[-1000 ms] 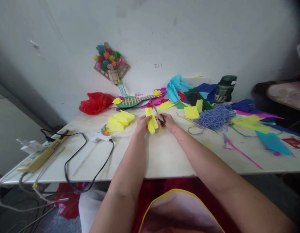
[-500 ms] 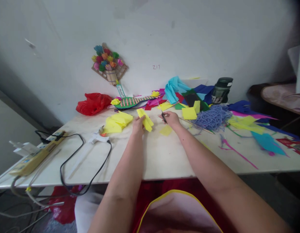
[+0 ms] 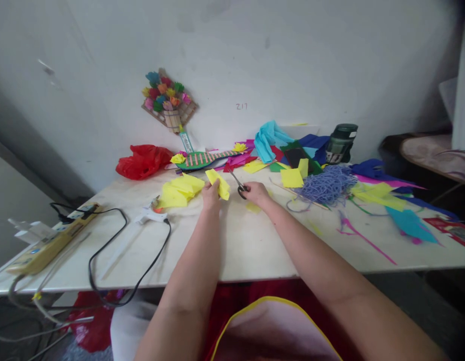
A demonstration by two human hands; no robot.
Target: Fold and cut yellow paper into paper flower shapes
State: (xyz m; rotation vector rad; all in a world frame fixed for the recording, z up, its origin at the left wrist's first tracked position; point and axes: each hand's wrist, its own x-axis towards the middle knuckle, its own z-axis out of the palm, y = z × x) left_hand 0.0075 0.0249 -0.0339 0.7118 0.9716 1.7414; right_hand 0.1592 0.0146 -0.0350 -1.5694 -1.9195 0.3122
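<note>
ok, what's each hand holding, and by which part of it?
Left hand: folded yellow paper, pinched at its near-left edge. Right hand: scissors, by the black handles, blades pointing away from the person.

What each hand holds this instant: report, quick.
Left hand: closed, holding yellow paper.
Right hand: closed, holding black-handled scissors.

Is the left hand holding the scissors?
No, the scissors are in the right hand, while the left hand holds yellow paper.
</note>
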